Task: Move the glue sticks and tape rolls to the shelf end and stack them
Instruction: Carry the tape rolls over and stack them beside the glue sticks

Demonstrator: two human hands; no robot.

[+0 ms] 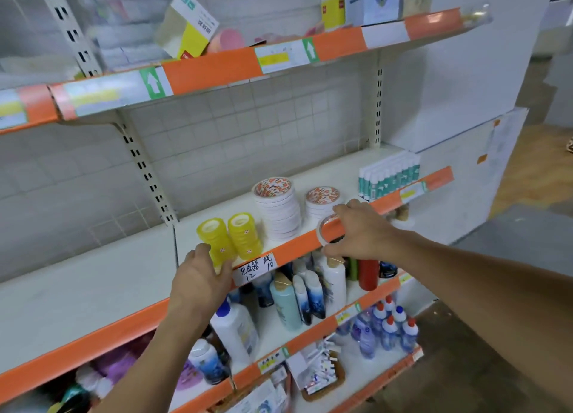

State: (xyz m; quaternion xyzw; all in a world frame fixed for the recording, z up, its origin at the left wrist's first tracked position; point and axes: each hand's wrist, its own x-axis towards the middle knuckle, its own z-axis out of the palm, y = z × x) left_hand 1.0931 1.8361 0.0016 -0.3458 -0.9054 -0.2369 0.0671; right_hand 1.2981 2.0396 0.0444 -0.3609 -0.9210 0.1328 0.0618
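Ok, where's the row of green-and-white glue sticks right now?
The row of green-and-white glue sticks stands at the middle shelf's far right end, right of the two white tape-roll stacks.

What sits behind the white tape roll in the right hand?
The shorter stack of white tape rolls stands behind the held roll; the right hand covers its lower right side.
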